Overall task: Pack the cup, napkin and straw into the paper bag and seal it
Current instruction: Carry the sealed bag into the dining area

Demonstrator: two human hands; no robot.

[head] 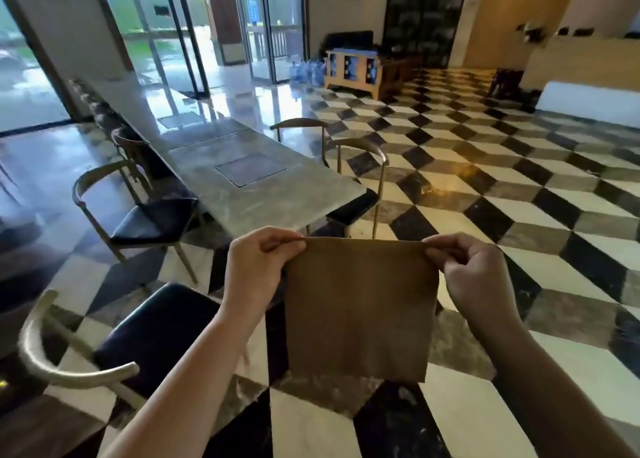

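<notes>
— What are the fingers doing?
— Left hand (256, 267) and right hand (474, 274) each pinch a top corner of the paper bag (360, 308), hanging flat in the air above the floor (519, 166).
— How will it handle?
— Probably light, thin, easily creased; grip the rim.

Paper bag (360, 305) before table (277, 194), between chairs (152, 222).

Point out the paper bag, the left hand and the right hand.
paper bag (360, 308), head view, middle of its flat brown face.
left hand (258, 267), head view, back of the hand, pinching the bag's top left corner.
right hand (474, 277), head view, back of the hand, pinching the top right corner.
</notes>
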